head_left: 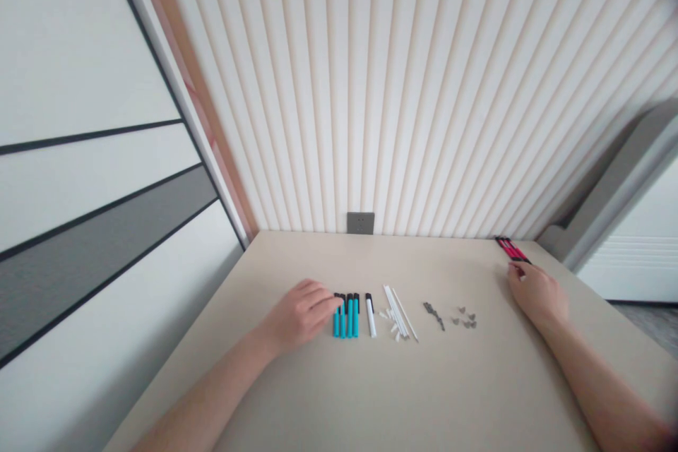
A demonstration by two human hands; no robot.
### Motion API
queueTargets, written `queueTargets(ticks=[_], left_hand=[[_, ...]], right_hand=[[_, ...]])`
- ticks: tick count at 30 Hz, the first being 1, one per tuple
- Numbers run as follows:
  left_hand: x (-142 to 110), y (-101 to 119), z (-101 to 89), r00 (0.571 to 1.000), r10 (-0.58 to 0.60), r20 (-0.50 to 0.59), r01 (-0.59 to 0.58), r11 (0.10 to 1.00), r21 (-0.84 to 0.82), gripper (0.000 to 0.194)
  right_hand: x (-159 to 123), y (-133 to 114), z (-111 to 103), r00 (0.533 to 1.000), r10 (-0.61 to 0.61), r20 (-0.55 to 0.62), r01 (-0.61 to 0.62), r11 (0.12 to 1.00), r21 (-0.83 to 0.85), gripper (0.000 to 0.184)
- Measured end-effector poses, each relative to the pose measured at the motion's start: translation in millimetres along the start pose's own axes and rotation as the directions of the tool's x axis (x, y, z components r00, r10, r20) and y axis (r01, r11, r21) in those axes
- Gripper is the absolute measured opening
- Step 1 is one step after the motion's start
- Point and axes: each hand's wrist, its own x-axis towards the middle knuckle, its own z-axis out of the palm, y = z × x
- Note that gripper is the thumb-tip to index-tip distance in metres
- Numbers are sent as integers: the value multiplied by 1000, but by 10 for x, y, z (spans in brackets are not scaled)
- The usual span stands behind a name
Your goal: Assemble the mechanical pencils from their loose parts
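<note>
Several teal pen barrels with black tops lie side by side near the middle of the table. My left hand comes in from their left, its fingers pressed together at the black top of the leftmost barrels. The exact grip is partly hidden by the fingertips. At the far right, several red pen barrels with black ends lie close to the wall. Just in front of their near ends is my right hand, with thumb and fingers curled together. What those fingertips hold, if anything, cannot be made out.
On the beige table lie a white pen barrel, thin white refills, small white pieces, dark small parts and grey clip-like pieces. Behind stands a ribbed wall with a grey socket.
</note>
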Motion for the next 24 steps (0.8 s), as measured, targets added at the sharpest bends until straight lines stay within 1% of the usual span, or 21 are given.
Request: queueTargets(ticks=[1,2,4,6,10,12,16,20,24], left_hand=[[-63,-92,-20,996,-87,-1,87,996,23,25],[-119,-171,-40,988,-150,28,149,987,57,23],[-203,-290,-92,968,-230,102,217,968,124,24],[-259,-370,-163,947,-258,190,232,962,146,34],[-347,-472,-302,907,-315,278,294,949,114,58],[-379,-498,-332,888,-322,329,315,946,74,63],[-389,-484,-309,860,-299,413,345,938,-38,62],[-375,-459,-265,859,-279,430,363,924,-124,54],[-392,-485,-248,846,-291,447,396,904,-162,51]], right_hand=[[-1,1,15,1000,-23,-12,23,1000,4,41],[2,6,29,999,-43,-23,43,999,9,41],[15,27,53,997,-70,-38,71,997,20,40],[36,61,72,996,-79,-36,80,996,29,40],[73,115,91,998,-69,-4,69,997,20,39],[76,118,83,997,-79,4,79,997,15,40],[55,94,50,997,-79,24,78,997,13,41],[41,81,43,997,-79,26,79,997,20,41],[53,98,76,996,-85,22,84,996,27,41]])
